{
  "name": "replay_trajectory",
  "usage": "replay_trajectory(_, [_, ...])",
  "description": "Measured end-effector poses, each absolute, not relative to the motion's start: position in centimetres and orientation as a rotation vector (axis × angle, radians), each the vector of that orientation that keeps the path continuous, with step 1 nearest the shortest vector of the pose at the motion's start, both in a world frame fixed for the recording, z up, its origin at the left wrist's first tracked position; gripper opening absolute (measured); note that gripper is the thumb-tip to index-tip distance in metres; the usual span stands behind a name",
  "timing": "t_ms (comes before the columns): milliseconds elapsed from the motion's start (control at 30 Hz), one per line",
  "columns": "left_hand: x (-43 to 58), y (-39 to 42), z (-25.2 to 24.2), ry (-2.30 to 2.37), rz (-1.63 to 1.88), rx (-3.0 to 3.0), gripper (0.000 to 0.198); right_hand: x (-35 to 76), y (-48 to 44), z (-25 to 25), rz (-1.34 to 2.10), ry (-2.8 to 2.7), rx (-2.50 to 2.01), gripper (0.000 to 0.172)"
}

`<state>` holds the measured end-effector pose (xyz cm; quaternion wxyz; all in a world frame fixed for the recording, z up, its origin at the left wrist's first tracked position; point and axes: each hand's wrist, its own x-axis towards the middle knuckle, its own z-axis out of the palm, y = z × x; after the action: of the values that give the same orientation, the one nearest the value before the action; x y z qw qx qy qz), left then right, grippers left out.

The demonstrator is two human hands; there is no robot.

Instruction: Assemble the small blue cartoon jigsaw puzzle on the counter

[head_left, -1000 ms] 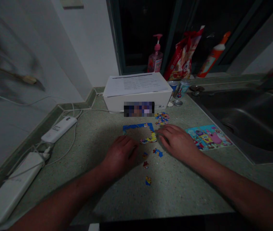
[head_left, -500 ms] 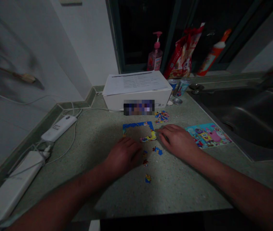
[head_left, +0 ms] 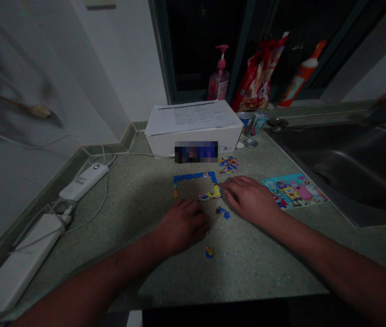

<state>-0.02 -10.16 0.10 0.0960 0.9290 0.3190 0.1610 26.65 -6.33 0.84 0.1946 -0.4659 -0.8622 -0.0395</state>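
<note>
On the counter lies a jigsaw puzzle frame (head_left: 193,175) with a blue border, its middle bare and several pieces fitted at the lower right. My left hand (head_left: 182,225) is just below it, fingers curled down over the spot where loose pieces lay; what is under the fingertips is hidden. My right hand (head_left: 247,195) rests beside the frame's right edge, fingers loosely bent and thumb a little apart, with nothing visible between them. Between the hands is a small joined cluster of blue pieces (head_left: 223,212). A single yellow-and-blue piece (head_left: 209,252) lies nearer me.
A pile of puzzle pieces (head_left: 229,164) lies beyond the frame. At right are a colourful cartoon picture card (head_left: 295,190) and a sink (head_left: 356,168). A white box (head_left: 193,129) stands behind, near a can (head_left: 257,123). A power strip (head_left: 26,263) and cables lie left.
My left hand has moved right and slightly toward me, uncovering the frame's lower left corner and covering the two loose pieces. My right hand has hardly moved.
</note>
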Motion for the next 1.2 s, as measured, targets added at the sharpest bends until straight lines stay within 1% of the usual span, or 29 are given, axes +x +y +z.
replay_trajectory(200, [-0.2, -10.0, 0.0, 0.931, 0.525, 2.755, 0.008, 26.6, -6.4, 0.9, -0.118, -2.424, -1.300, 0.025])
replay_trajectory(400, [-0.3, -9.9, 0.0, 0.928, 0.561, 2.745, 0.014, 26.6, -6.6, 1.2, -0.095, -2.468, -1.248, 0.024])
replay_trajectory(567, [-0.6, -9.8, -0.1, 1.036, 0.636, 2.687, 0.006, 26.7, -6.6, 1.1, -0.036, -2.490, -1.197, 0.020])
replay_trajectory(667, [-0.8, -9.7, 0.1, 1.106, 0.663, 2.646, 0.010, 26.7, -6.6, 1.0, -0.020, -2.501, -1.194, 0.020])
replay_trajectory(800, [-0.8, -10.0, 0.7, 1.099, 0.584, 2.647, 0.005, 26.6, -6.8, 1.1, -0.028, -2.509, -1.208, 0.021])
replay_trajectory(967, [-0.6, -10.8, 1.5, 0.963, 0.534, 2.660, 0.011, 26.6, -6.9, 1.1, -0.036, -2.500, -1.216, 0.021])
replay_trajectory(1067, [-0.4, -11.3, 1.8, 0.886, 0.441, 2.688, 0.010, 26.7, -6.9, 1.1, -0.034, -2.494, -1.206, 0.023])
replay_trajectory(1200, [-0.1, -11.5, 1.7, 0.894, 0.322, 2.736, 0.009, 26.6, -6.8, 1.1, -0.026, -2.505, -1.207, 0.022])
